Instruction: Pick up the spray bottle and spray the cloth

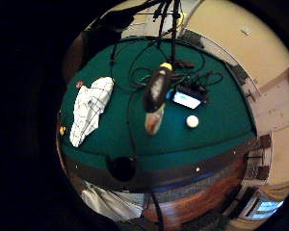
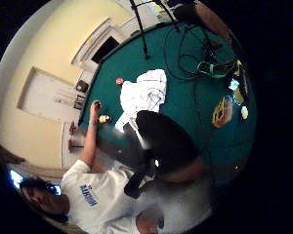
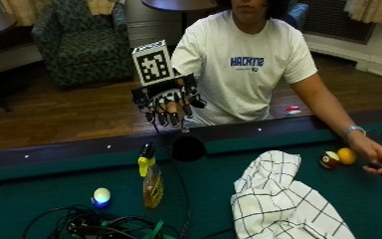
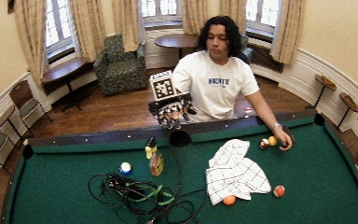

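- Cables (image 3: 105, 224) tangled at near edge of worktop (image 3: 39, 194), outside view; one bundle, green strap in it.
- Cloth (image 3: 280, 201) next: one, white w/ dark grid, crumpled on the felt, toward the bare-hand side.
- Bottle (image 3: 151, 179): one, upright on the felt beside the cloth but apart from it; amber body, yellow-and-black spray head on top. Long axis vertical.
- Balls: five in wide view. One white-blue (image 3: 101, 195) just beside the bottle on the side away from cloth; two (image 3: 336, 158) by the bare hand; two more (image 4: 253, 196) at the cloth's near edge.
- Pocket (image 3: 188, 148) in the far rail, between bottle and person; one seen here.
- Right hand (image 3: 169, 102): raised above the far rail, well apart from the bottle, holding nothing. Fingers (image 3: 166, 118) hang down, roughly straight, spread a bit.
- Key relation: bottle lies below the gloved hand and further out over the worktop, slightly to the person's right. Judged: reach goes down and forward, wrap round the upright body under the head. Right hand far nearer bottle than the bare one.
- Bare hand (image 3: 375, 157) rests on the felt by the two balls, far side of cloth from bottle.
- Task judged not begun: bottle untouched, cloth unsprayed as far as can be seen.
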